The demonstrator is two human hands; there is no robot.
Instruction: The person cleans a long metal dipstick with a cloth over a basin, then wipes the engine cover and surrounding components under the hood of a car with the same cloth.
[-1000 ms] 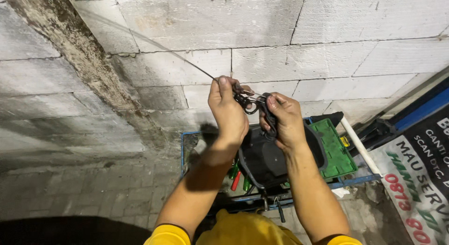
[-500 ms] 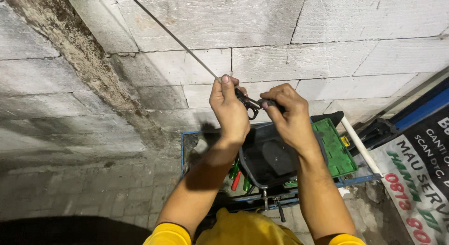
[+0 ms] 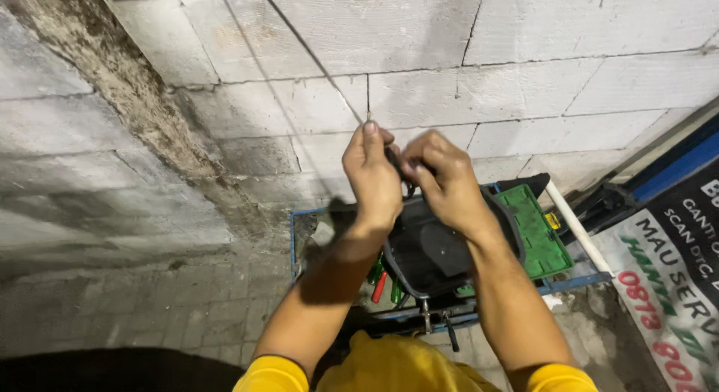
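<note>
A thin wire runs down across the block wall to both hands, raised close together. The left hand pinches its end, fingers closed; the right hand grips a small dark tool against it. Below sits an open toolbox with a green tray.

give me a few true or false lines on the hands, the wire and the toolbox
1. Both hands meet in front of a block wall. True.
2. A thin wire runs up and left from the left hand. True.
3. The right hand rests on the floor. False: it is raised beside the left hand.
4. The toolbox below has a red insert. False: it is green.
5. The sleeves are yellow. True.
</note>
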